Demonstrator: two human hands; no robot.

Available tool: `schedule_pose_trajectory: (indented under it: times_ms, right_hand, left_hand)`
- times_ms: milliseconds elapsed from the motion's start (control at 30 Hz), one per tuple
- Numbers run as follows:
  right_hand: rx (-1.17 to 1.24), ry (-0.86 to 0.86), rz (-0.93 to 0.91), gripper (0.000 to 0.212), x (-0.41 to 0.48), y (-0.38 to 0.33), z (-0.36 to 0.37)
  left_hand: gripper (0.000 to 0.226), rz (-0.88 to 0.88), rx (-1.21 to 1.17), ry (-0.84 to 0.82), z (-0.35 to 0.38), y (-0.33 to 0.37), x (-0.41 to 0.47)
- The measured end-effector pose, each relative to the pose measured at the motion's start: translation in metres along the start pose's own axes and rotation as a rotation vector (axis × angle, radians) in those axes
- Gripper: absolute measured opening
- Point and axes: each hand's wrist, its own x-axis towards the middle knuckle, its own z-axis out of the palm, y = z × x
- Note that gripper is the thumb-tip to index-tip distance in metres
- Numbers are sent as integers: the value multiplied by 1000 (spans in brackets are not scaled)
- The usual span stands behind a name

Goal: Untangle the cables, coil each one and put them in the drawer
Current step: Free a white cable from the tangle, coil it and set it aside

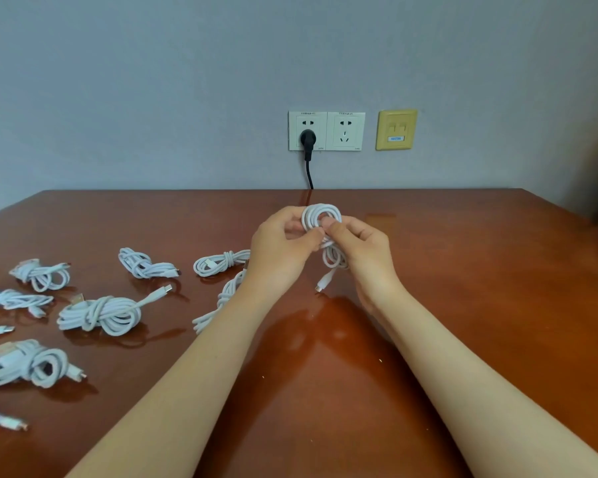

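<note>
**White cable [320, 213] held over the worktop [463, 270]**

The left grip [283, 243] and right grip [359, 246], both bare hands, pinch the smooth, round-looped coil just above glossy red-brown wood. Its connector [323, 282] dangles. Knotted white bundles [101, 313] lie to the left, one seemingly part-hidden by the left forearm. A black plug [307, 138] fills a wall socket [296, 132].

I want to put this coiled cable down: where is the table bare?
Bare: the glossy brown wooden table right of the right hand holding the coiled white cable, and the strip along the grey wall. Crowded: the left side, strewn with bundled white cables.
</note>
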Motion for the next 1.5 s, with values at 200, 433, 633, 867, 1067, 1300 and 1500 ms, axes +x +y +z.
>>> schedule_pose_trajectory:
  times_ms: [200,433,633,867,1067,1300,1500]
  right_hand:
    - [148,-349,241,35,-6,8,4]
    - [291,-272,265,20,-5,8,-3]
    - [184,-78,221,15,-5,11,0]
    - [-195,-42,117,22,-23,8,11]
    - [-291,30,99,26,-33,5,13]
    - [-265,116,92,11,-45,5,12]
    - [-446,134,-76,23,-67,-7,13]
  left_hand:
    - [10,-169,-78,71,-8,5,0]
    - [21,-152,253,-75,-17,10,-9]
    - [41,31,551,26,-49,13,-21]
    - [51,0,929,-406,-102,8,-33]
    - [46,-94,929,-502,-110,0,-39]
    - [29,-168,831,-88,-77,-13,-55]
    - [42,-230,770,26,-62,-14,-61]
